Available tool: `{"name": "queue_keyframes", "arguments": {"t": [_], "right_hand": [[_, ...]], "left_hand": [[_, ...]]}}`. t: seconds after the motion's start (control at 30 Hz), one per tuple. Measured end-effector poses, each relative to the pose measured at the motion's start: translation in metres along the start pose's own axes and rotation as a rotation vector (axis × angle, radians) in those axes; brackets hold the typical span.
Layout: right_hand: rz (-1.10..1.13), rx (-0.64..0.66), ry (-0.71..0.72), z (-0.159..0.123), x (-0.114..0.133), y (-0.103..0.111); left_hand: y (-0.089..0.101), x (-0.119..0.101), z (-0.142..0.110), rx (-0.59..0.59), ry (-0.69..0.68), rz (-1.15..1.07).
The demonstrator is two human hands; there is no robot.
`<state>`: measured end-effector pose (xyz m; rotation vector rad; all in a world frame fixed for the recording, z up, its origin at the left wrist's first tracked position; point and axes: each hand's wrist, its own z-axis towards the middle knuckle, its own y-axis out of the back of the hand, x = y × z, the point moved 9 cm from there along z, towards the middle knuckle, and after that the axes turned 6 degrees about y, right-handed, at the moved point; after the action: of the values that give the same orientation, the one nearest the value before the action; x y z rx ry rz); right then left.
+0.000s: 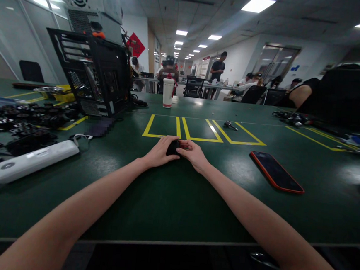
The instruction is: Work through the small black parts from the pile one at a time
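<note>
Black part (173,147) sits between 2 hands, just short of 3 yellow tape outlines (202,139) on the green table (168,209). Left to right: white power strip (37,161), left hand (159,152) wrapped around the part, right hand (195,154) pinching its right edge, small dark fitting (229,125) inside the rightmost outline, orange-edged phone (276,172).

Small held object (172,147) noted black, tabletop (174,209) dark green with yellow tape (198,139) outlines, phone (277,171) black with orange-red edging, long device (41,160) white, cup (167,93) white with red markings, poster (135,45) red.
</note>
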<state>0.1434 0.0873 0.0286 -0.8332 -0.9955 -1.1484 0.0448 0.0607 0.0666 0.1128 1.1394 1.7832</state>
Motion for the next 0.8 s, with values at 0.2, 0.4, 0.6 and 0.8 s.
{"name": "queue_keyframes", "arguments": {"t": [0.2, 0.4, 0.6, 0.8], "right_hand": [[0.133, -0.078, -0.135, -0.002, -0.009, 0.0], [0.104, -0.07, -0.143, 0.001, -0.018, 0.003], [-0.018, 0.006, 0.05, -0.002, 0.001, 0.0], [0.052, -0.002, -0.062, -0.006, -0.001, -0.004]], "left_hand": [[0.0, 0.003, 0.002, -0.014, 0.009, -0.013], [0.002, 0.002, 0.0, 0.011, -0.024, -0.04], [0.0, 0.005, 0.0, -0.011, -0.011, -0.03], [0.0, 0.006, 0.001, -0.021, 0.0, -0.025]]}}
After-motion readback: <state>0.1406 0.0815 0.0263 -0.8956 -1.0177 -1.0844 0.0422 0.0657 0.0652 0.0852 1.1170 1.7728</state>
